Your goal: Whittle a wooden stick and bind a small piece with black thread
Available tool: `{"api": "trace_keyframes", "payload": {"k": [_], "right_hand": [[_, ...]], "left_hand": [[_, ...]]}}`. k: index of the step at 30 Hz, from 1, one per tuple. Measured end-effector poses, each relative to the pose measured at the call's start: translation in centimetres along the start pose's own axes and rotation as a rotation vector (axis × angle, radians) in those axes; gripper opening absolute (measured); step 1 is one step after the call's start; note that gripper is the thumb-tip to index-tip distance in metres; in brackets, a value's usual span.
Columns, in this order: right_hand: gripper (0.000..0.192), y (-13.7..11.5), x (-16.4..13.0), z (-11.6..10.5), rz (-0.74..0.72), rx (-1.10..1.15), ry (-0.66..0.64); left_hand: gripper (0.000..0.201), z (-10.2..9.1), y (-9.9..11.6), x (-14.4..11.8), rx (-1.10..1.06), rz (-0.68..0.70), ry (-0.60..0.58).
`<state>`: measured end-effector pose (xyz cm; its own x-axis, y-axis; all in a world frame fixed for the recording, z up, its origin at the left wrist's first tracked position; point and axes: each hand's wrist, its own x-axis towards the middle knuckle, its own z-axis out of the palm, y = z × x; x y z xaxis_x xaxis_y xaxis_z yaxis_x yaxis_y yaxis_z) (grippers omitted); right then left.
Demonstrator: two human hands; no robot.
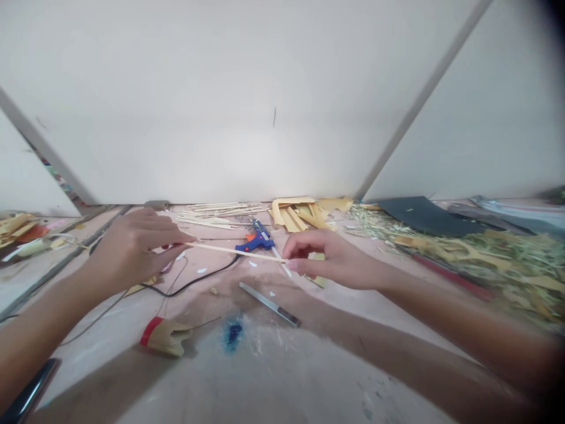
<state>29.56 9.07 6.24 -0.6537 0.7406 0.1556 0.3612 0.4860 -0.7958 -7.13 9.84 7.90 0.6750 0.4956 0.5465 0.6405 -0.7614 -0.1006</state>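
Stretched between my two hands is a thin pale wooden stick point(238, 250), held above the table. My left hand point(136, 247) pinches its left end between thumb and fingers. At the other end, the thumb and forefinger of my right hand point(324, 259) are closed on the stick. Behind it lies a blue glue gun point(260, 237) with a clear glue stick in its back and a black cord. Below the stick, a craft knife point(270, 304) rests on the table. To its left sits a small tan piece with a red band point(165, 337).
Several loose sticks point(216, 213) and folded yellow paper strips point(300, 213) lie by the white wall point(229, 106). Shredded straw-like scraps point(507, 265) and a black sheet point(430, 217) cover the right side. A phone point(33, 388) is at the lower left.
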Motion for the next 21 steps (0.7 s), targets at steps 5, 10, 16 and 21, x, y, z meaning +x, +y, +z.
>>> {"api": "trace_keyframes", "payload": {"k": [5,10,16,21], "right_hand": [[0.02,-1.1,-0.5,0.2,-0.12,-0.205,0.059],[0.018,-1.5,-1.3,0.7,-0.212,-0.457,0.079],[0.029,-2.4,-1.9,0.6,-0.094,-0.319,-0.139],[0.029,-2.4,-2.2,0.0,0.036,0.01,-0.258]], "left_hand": [[0.013,-0.1,-0.2,-0.3,-0.01,0.025,0.08],[0.015,-0.3,0.3,-0.2,-0.029,0.021,0.129],[0.017,-0.3,1.1,-0.1,-0.103,0.07,0.055],[0.019,0.4,1.9,-0.2,-0.192,0.004,0.011]]}}
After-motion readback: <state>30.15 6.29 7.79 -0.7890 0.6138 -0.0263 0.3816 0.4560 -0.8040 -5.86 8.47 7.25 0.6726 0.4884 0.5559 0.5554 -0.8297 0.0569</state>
